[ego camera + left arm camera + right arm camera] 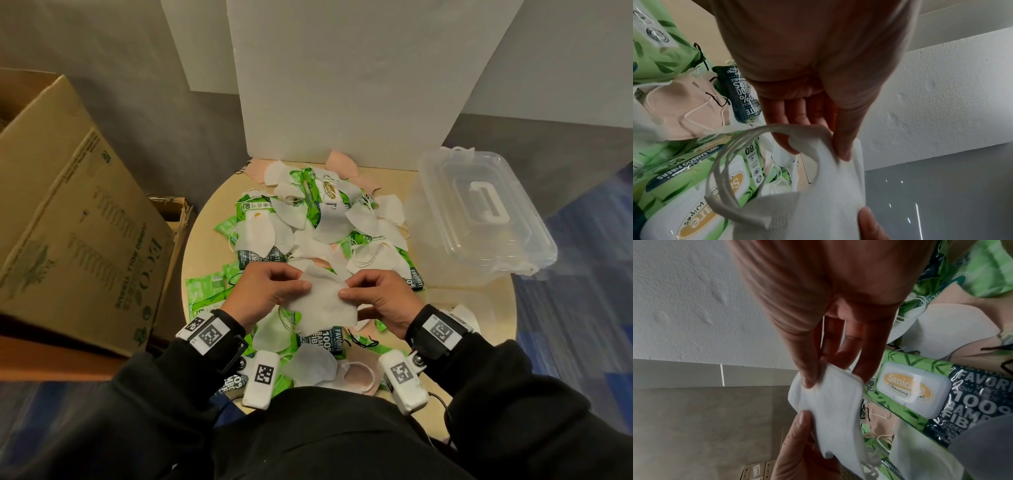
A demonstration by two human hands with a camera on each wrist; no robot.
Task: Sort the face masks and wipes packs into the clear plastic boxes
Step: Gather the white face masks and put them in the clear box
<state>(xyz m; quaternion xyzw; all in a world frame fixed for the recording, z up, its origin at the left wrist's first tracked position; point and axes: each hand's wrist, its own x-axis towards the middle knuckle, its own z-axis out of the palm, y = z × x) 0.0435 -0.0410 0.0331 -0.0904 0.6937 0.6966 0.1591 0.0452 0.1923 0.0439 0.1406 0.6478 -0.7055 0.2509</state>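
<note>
Both hands pinch one white mask: left hand, right hand. Only the head view shows the lidded box; the left wrist view shows the mask's ear loops.

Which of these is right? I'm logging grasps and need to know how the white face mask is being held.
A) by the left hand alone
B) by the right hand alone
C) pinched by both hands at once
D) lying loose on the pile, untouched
C: in the head view the left hand and the right hand each pinch an edge of the white face mask, which is lifted above the pile.
</note>
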